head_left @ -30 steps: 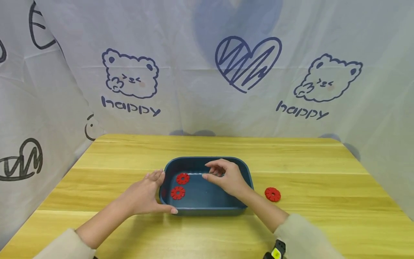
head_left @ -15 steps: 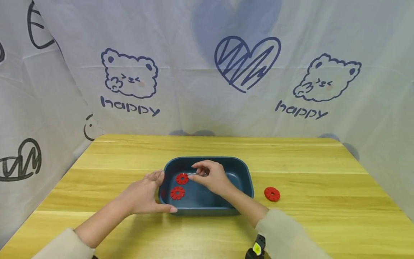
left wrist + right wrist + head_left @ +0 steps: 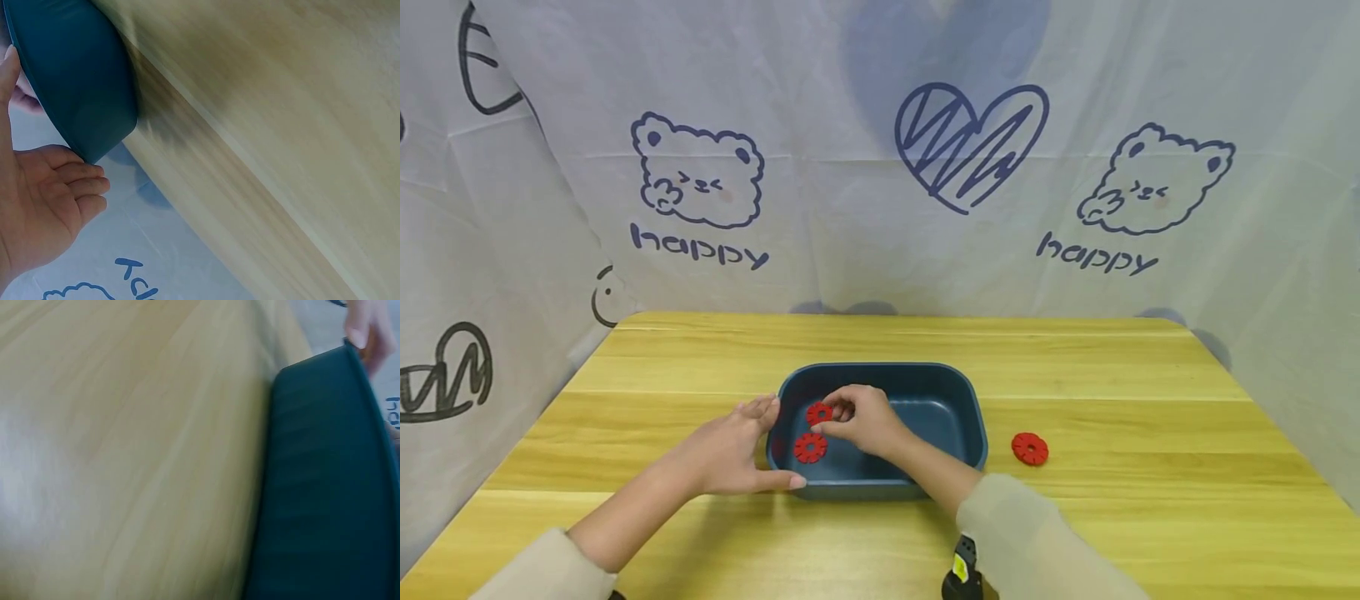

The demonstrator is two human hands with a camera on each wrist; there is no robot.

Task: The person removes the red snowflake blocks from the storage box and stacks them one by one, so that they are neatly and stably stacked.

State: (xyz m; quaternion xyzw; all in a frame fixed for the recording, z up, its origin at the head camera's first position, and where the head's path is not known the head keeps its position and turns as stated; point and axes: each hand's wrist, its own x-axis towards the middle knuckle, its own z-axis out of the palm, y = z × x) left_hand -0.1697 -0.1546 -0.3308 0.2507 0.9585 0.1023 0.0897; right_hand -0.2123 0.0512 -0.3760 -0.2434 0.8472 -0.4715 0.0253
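Observation:
A dark blue rectangular tub (image 3: pixel 943 425) with rounded corners stands on the table. On its floor at the left lie two red notched discs, a farther disc (image 3: pixel 817 413) and a nearer disc (image 3: pixel 810 448). My right hand (image 3: pixel 861 421) is inside the tub, its thumb and forefinger spread apart beside the farther disc, covering that disc's right edge. My left hand (image 3: pixel 730 450) rests against the tub's left end, with the thumb at the near rim and the relaxed fingers (image 3: pixel 87 187) against the outer wall. Another red disc (image 3: pixel 1030 448) lies on the table right of the tub.
The wooden table (image 3: pixel 1120 517) extends on all sides of the tub. Behind it hangs a white cloth (image 3: pixel 842 233) with drawn bears and a heart. The right wrist view shows mainly the tub's outer wall (image 3: pixel 325 475), and both discs there are hidden.
My right hand has moved left across the tub and lower, reaching the farther disc. My left hand and the discs have stayed in place; the view has shifted very slightly.

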